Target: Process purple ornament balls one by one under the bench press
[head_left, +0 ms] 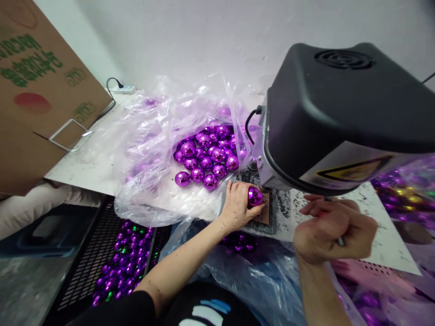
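My left hand (237, 206) is closed around a shiny purple faceted ball (254, 196), holding it on a brown block (263, 216) at the machine's base. Above the ball hangs the head of a black-hooded machine (336, 108) that looks like a bench drill press; whether its tip touches the ball is hard to see. On the right, my right hand (335, 228) is wrapped round a thin metal lever handle (340, 242), mostly hidden by the fingers. Behind my left hand, several similar purple balls (205, 162) spill from the mouth of a clear plastic bag (146, 158).
Dark shavings (282, 206) litter the white table (367, 226). A black crate (89, 258) of purple and green balls stands below left, near a cardboard box (50, 90). Below right is a pink basket (370, 271). A power strip (124, 89) lies by the wall.
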`<state>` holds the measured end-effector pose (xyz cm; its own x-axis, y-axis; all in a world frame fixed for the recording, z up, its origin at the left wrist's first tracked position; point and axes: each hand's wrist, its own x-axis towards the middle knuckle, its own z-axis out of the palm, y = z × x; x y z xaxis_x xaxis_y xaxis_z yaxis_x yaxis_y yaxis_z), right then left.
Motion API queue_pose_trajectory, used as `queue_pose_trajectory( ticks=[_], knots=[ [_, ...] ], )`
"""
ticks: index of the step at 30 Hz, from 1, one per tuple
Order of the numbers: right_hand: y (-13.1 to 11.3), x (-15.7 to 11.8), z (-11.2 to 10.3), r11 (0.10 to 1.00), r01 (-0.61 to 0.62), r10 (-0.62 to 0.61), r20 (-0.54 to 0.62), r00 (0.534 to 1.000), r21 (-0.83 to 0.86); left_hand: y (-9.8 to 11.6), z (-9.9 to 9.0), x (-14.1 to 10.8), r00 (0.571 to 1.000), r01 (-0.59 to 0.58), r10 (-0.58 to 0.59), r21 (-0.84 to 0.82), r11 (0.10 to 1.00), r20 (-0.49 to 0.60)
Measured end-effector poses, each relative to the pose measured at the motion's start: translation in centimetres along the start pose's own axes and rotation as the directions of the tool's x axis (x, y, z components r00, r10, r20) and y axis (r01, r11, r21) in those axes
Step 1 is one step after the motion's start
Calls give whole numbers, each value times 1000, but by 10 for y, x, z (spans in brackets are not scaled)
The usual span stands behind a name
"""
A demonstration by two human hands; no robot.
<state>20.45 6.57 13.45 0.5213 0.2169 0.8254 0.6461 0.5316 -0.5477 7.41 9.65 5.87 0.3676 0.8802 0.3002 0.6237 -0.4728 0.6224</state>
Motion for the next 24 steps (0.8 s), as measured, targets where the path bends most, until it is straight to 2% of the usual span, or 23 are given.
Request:
queue_pose_trajectory(
  ticks=[7, 11, 13, 16, 18, 21, 24],
  knots=[
    [16, -12, -11, 999, 23, -20, 97, 995, -32, -3, 3, -1, 1000, -9, 8, -2, 1000, -22],
    [12, -9, -15, 998, 3, 6, 158, 987, -58, -4, 4, 0, 999, -18, 18, 1, 1000, -38],
    [1, 3, -14, 996, -40, 51, 145, 988, -75, -3, 4, 1, 999, -19, 20, 4, 1000, -42],
    [-21, 36, -9, 983, -146, 162, 153, 975, -113, -3, 3, 0, 999, -12, 12, 8, 1000, -47],
    [-31, 61, -2, 954, -277, 296, 228, 927, -113, -2, 3, 0, 999, -7, 7, 1, 1000, -47],
    [-34, 89, 10, 920, -385, 390, 248, 887, -70, -3, 4, -1, 999, -3, 2, -22, 1000, -45],
    [-29, 101, 18, 906, -416, 422, 237, 875, -79, -4, 5, 1, 999, -3, 1, -50, 999, -32]
  ],
)
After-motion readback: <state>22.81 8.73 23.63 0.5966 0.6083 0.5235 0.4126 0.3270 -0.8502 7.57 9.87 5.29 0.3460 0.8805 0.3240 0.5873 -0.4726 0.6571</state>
